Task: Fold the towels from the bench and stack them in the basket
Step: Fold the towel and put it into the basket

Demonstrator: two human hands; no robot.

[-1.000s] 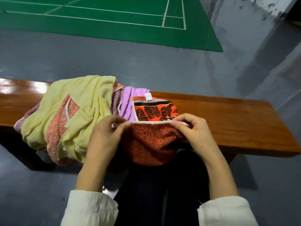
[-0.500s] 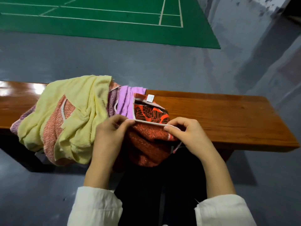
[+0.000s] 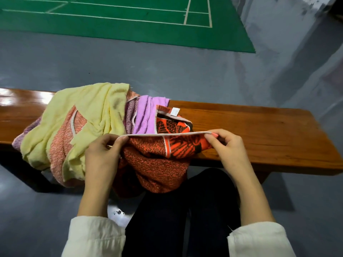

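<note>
An orange-and-black patterned towel (image 3: 157, 160) hangs off the front of the wooden bench (image 3: 259, 134) onto my lap. My left hand (image 3: 104, 153) and my right hand (image 3: 226, 143) each pinch its pale-trimmed top edge, which is stretched taut between them. A white label shows at the towel's far corner. To the left lies a heap of towels: a yellow towel (image 3: 89, 112) on top, a salmon speckled towel (image 3: 61, 145) under it and a pink towel (image 3: 146, 114) beside the orange one. No basket is in view.
The bench runs across the view, its right half bare wood. Grey floor surrounds it, with a green court mat (image 3: 130, 21) beyond. My dark-trousered legs (image 3: 185, 216) sit below the bench edge.
My hands have moved apart along the trimmed edge, pulling it straight. My right hand has shifted right, baring more of the orange pattern.
</note>
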